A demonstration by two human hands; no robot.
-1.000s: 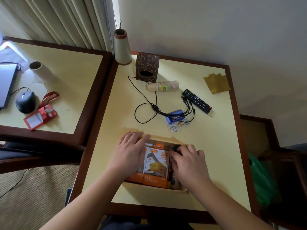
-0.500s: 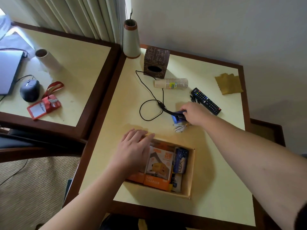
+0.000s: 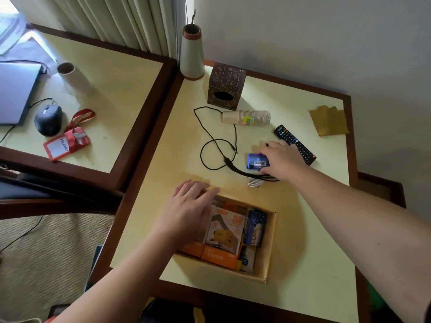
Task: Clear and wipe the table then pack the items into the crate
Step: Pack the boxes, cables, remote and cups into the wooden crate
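Observation:
A shallow cardboard crate (image 3: 268, 250) sits near the front of the yellow table (image 3: 314, 264), holding orange charger boxes (image 3: 224, 238) and a blue packet (image 3: 255, 226). My left hand (image 3: 189, 210) rests flat on the crate's far left corner. My right hand (image 3: 282, 160) reaches to mid-table and grips a small blue box (image 3: 256, 161) lying on a tangle of black cable (image 3: 217, 145). A white cable (image 3: 255, 183) lies just below it. Beside my hand is a black remote (image 3: 296, 143).
A stack of paper cups (image 3: 247, 117) lies on its side behind the cable, with a brown tissue box (image 3: 225, 86) and a cone vase (image 3: 191, 52) further back. A yellow cloth (image 3: 328, 121) lies at the far right. The left table holds a mouse (image 3: 47, 120), a red lanyard badge (image 3: 67, 142).
My right hand left the crate, reached forward to mid-table and closed on the blue box. My left hand stayed on the crate's corner.

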